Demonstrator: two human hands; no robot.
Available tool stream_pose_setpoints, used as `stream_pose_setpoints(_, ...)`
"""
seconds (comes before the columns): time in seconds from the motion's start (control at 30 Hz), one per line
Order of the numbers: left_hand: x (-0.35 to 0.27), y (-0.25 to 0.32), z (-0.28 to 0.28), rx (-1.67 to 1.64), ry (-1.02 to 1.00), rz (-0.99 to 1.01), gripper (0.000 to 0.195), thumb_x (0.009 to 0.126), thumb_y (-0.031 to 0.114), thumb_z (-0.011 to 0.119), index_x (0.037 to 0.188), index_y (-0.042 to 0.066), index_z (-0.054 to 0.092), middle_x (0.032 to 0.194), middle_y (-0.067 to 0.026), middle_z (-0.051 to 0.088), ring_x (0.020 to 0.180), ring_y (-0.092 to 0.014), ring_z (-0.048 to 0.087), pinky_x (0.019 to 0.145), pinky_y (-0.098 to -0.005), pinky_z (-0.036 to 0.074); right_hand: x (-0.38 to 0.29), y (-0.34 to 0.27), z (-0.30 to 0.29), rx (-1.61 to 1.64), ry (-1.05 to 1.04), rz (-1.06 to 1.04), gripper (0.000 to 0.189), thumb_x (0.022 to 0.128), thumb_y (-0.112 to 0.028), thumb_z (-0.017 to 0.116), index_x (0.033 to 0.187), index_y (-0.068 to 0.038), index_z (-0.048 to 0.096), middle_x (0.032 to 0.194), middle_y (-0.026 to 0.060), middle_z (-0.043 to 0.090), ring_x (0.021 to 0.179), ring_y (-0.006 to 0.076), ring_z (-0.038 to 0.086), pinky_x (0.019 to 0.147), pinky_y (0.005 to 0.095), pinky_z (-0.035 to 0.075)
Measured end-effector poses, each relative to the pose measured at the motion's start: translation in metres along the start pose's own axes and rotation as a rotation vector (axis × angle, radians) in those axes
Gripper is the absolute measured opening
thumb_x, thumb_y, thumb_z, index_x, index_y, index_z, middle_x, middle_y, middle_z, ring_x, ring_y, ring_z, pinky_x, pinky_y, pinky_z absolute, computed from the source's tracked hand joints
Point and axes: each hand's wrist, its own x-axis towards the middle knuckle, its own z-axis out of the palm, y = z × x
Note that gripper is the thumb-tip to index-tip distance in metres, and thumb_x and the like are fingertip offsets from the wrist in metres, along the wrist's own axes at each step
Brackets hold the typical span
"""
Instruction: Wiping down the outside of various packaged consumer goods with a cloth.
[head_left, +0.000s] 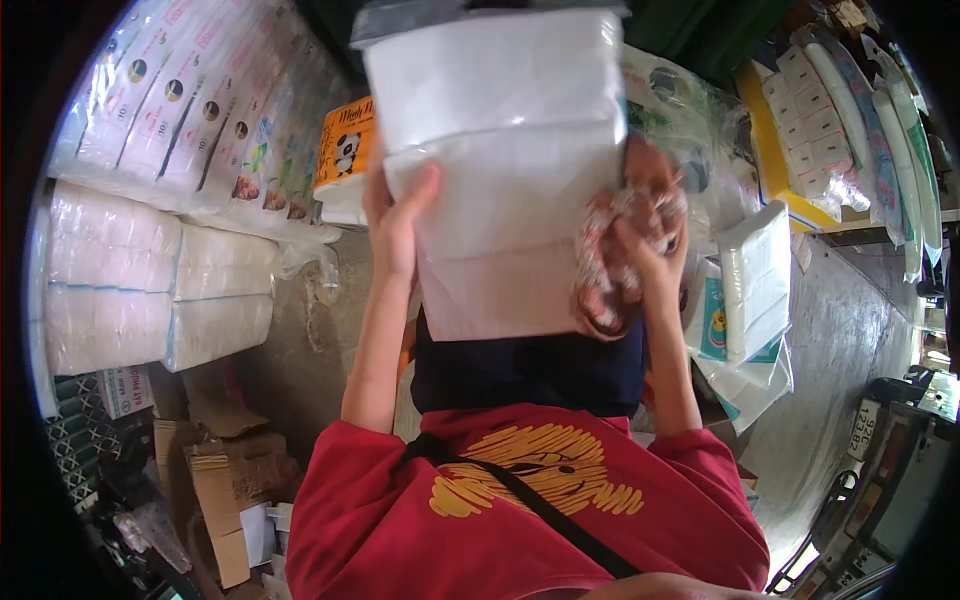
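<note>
A large white plastic-wrapped pack (510, 187), seemingly of paper tissues, is held up before my chest. My left hand (409, 217) grips its left edge, with the thumb on the front face. At the pack's lower right side, my right hand (652, 247) is closed on a crumpled reddish-brown and white patterned cloth (607, 277), which rests against the pack. The cloth and both hands are somewhat blurred. Dark fabric over my lap shows below the pack.
Wrapped white bundles (112, 277) and printed packs (172, 97) are stacked at left. An orange panda-printed pack (345, 146) stands behind my left hand. Cardboard boxes (217, 495) lie lower left. To the right are white packs (757, 285), a loaded shelf (862, 221) and a parked vehicle (877, 480).
</note>
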Motion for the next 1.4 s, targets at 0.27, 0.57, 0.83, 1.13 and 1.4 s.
stream_pose_setpoints(0.27,-0.019,0.007,0.025,-0.065,-0.432,-0.169,0.082,0.072,0.025,0.074,0.139,0.003,0.034,0.129,-0.0140,0.048,0.119,-0.023,0.044,0.100,-0.0332,0.033,0.069,-0.028,-0.044,0.087,0.371,-0.326,0.051,0.080,-0.024,0.070,0.119,0.001,0.050,0.107,0.0107,0.057,0.088,0.0193,0.060,0.075,0.0287,0.050)
stream_pose_setpoints(0.57,-0.010,0.005,0.020,-0.108,-0.024,0.046,0.073,0.078,0.019,0.069,0.140,0.006,0.031,0.123,-0.0086,0.049,0.105,-0.016,0.052,0.082,-0.0258,0.048,-0.024,0.024,-0.010,-0.032,0.115,-0.191,0.075,0.066,-0.006,0.076,0.131,-0.001,0.038,0.122,0.0084,0.049,0.109,0.0170,0.049,0.090,0.0304,0.042)
stream_pose_setpoints(0.83,-0.018,0.008,0.022,-0.020,-0.276,-0.127,0.082,0.074,0.028,0.073,0.140,0.004,0.030,0.136,-0.0147,0.041,0.126,-0.024,0.037,0.105,-0.0351,0.029,0.029,-0.003,-0.020,-0.078,0.364,-0.165,0.062,0.073,-0.007,0.073,0.128,-0.004,0.043,0.115,0.0102,0.055,0.098,0.0201,0.058,0.085,0.0311,0.049)
stream_pose_setpoints(1.13,-0.020,0.015,0.026,-0.048,-0.153,0.074,0.075,0.077,0.021,0.069,0.140,0.004,0.032,0.124,-0.0112,0.049,0.102,-0.017,0.052,0.084,-0.0267,0.045,0.022,0.026,-0.034,-0.283,0.230,-0.211,0.064,0.076,-0.014,0.071,0.129,-0.002,0.037,0.113,0.0116,0.055,0.094,0.0208,0.059,0.083,0.0358,0.050)
stream_pose_setpoints(1.4,-0.005,0.006,0.013,-0.112,-0.019,0.015,0.069,0.081,0.018,0.066,0.139,0.005,0.032,0.124,-0.0104,0.050,0.106,-0.015,0.051,0.083,-0.0257,0.046,-0.009,0.033,-0.028,-0.128,-0.044,-0.027,0.088,0.065,-0.004,0.078,0.137,-0.002,0.027,0.123,0.0105,0.047,0.108,0.0185,0.049,0.088,0.0305,0.043)
